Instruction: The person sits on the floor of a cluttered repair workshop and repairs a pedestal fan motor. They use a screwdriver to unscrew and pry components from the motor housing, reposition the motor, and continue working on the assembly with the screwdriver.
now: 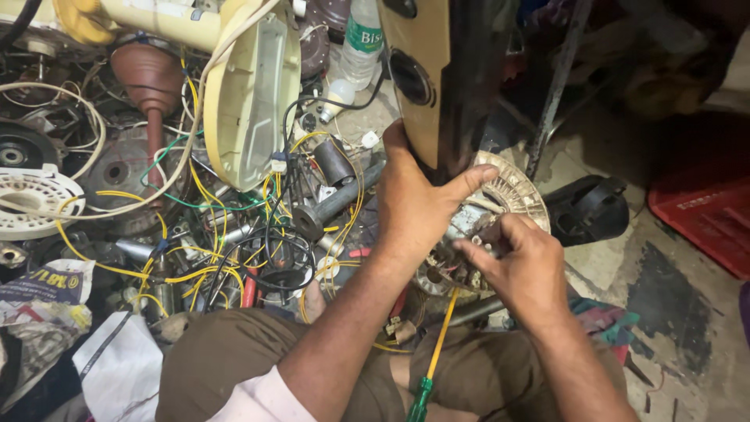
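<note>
Nearest of all, a screwdriver (432, 361) with a green handle and a yellow shaft lies across the person's lap, its shaft running up toward a round, cream-coloured motor part (500, 205) that both hands hold just above the knees. On the right, the right hand (525, 270) comes over the lower edge of that part, its fingers (478, 248) pinched shut on something small at the middle of it; what they pinch is too small to tell. Beside it the left hand (414, 205) grips the part from the left, thumb stretched out across its rim and the other fingers curled behind, out of view. Left of the hands, on the floor (672, 312), lies a heap of yellow, green and black wires (234, 234) mixed with metal pieces, with a dark grey tube (334, 202) just beside the left wrist. Farther left sit a white round grille (31, 199) and crumpled paper. Behind the motor part stands a tan and black panel (426, 74), and to its right a black plastic cover (587, 207) rests on the floor. Farther back a cream fan housing (250, 86) leans over the wires, a clear plastic bottle (361, 43) stands near it, and a red crate (703, 211) sits at the right edge.
</note>
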The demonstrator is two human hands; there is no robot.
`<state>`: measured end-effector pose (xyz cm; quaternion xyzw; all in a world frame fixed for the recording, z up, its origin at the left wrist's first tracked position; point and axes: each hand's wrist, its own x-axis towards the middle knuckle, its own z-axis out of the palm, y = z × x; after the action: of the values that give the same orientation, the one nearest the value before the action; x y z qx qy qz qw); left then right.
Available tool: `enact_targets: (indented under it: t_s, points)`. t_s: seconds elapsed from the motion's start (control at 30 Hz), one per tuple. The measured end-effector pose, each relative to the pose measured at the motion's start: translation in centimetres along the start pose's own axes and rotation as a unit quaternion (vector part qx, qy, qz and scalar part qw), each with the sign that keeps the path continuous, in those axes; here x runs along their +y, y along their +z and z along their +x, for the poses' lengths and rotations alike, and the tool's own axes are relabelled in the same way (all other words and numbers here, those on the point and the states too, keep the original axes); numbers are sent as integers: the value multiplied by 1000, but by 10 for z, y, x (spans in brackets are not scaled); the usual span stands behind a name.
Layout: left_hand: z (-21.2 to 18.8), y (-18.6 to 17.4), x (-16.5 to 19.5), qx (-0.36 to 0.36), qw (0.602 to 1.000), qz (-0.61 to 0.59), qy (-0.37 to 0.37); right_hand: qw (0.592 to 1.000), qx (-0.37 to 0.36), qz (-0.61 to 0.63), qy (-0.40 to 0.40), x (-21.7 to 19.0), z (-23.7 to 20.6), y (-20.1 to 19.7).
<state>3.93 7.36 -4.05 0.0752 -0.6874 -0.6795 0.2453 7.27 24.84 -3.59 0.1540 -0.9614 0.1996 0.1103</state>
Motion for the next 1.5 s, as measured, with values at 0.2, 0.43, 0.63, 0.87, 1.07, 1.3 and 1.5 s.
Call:
enact_targets:
  t_s: [0.2,0.43,0.63,0.87,1.07,1.3,1.5]
  points:
    - [0,0,0,3,999,27,-25,997,10,63,-34,-6,2,-1]
    - [0,0,3,10,1000,-2,-11,994,21,72,-82,-5,-1,-2]
    - [0,1,0,16,1000,8,-23,997,61,23,-34,-2,-3,8]
    - [5,-1,-19,25,998,-55,7,991,102,83,-30,10,12,1]
    - [6,9,-37,47,994,-103,-9,986,-40,143,71,23,33,13]
    - [19,-8,-58,-57,988,-143,-7,989,26,99,103,26,28,30]
    - [25,-13,-67,-24,994,-105,-23,984,48,167,47,24,20,26]
